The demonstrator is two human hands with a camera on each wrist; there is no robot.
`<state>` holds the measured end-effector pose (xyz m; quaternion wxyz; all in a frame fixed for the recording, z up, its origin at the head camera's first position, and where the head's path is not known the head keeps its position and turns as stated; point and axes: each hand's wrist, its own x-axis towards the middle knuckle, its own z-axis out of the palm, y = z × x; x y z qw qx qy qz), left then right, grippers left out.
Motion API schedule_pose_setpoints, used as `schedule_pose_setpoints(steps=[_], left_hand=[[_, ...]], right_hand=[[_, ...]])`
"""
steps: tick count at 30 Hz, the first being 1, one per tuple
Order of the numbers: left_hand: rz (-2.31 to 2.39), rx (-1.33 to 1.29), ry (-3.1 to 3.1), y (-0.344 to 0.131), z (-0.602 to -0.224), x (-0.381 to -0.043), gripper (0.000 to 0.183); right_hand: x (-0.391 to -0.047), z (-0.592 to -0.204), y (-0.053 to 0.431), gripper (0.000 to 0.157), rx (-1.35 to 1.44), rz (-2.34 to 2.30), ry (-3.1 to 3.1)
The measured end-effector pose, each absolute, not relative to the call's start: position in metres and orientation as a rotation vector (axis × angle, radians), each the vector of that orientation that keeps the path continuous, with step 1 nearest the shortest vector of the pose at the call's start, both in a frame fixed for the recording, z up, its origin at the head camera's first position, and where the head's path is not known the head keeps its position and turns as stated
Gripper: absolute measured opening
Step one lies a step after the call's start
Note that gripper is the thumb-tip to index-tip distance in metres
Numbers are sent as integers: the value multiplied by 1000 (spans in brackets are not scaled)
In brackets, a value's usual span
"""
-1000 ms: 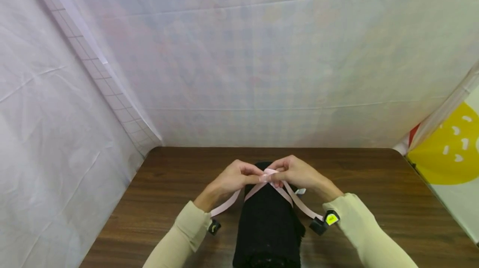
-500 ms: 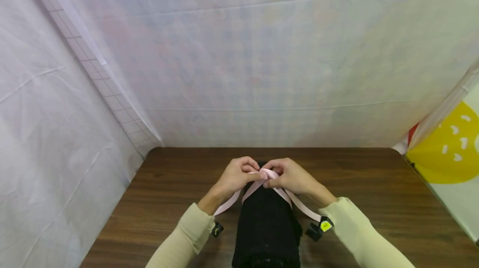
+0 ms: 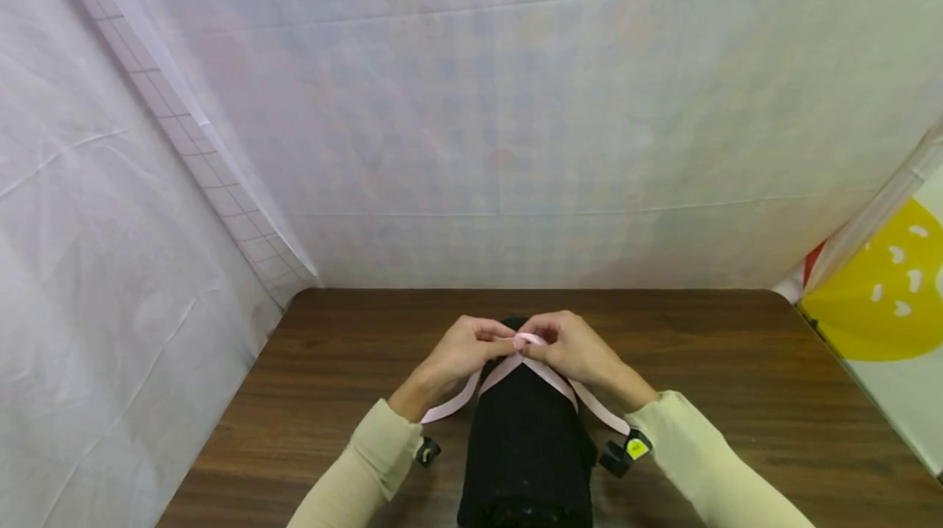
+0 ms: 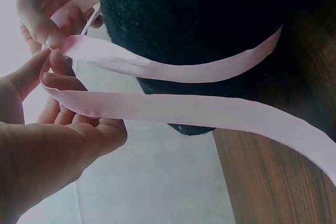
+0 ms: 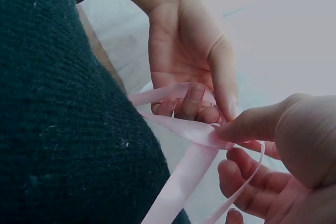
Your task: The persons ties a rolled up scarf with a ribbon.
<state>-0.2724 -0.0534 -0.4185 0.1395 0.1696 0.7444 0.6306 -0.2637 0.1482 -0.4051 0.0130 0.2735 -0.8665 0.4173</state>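
A pink satin ribbon (image 3: 551, 378) runs round a black knit fabric roll (image 3: 526, 446), and its two sides meet over the roll's far part. There my left hand (image 3: 458, 352) pinches the ribbon between thumb and fingers. My right hand (image 3: 578, 348) grips it right beside, thumb against the crossing. In the right wrist view, a ribbon loop (image 5: 184, 90) passes over the curled fingers of the left hand (image 5: 184, 51), and the right thumb presses on the crossing. Loose ribbon tails hang down on both sides of the roll. The fingers partly hide the crossing.
The roll lies lengthwise on a brown wooden table (image 3: 317, 397). A white curtain (image 3: 471, 143) hangs behind the table's back edge, another sheet (image 3: 133, 282) at left. A yellow printed panel (image 3: 884, 299) shows at right. Black wrist devices (image 3: 615, 457) sit near the roll.
Half a second ago the left fingers were lifted apart from the thumb; now they close on the ribbon again. The right hand has shifted slightly, and the two sides now meet tighter together.
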Motion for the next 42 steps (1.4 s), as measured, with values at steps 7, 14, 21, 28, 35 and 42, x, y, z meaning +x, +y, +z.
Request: schedule_pose_setpoints(steps=[7, 14, 21, 28, 35, 42], left_hand=[[1800, 478, 2246, -52, -420, -271, 18], [1838, 497, 2247, -52, -422, -272, 16], [1852, 564, 2128, -52, -426, -272, 12], [1936, 569, 2020, -52, -429, -273, 15], [1984, 543, 1875, -53, -432, -275, 15], [1906, 512, 1965, -55, -430, -274, 19]], right_hand=[[-262, -406, 147, 4, 798, 1274, -2682], [-261, -404, 146, 5, 758, 1261, -2709], [-261, -407, 146, 5, 766, 1302, -2701], [-259, -404, 146, 8, 720, 1369, -2727], [-258, -405, 150, 9, 724, 1388, -2744], [-257, -408, 152, 6, 742, 1355, -2744]])
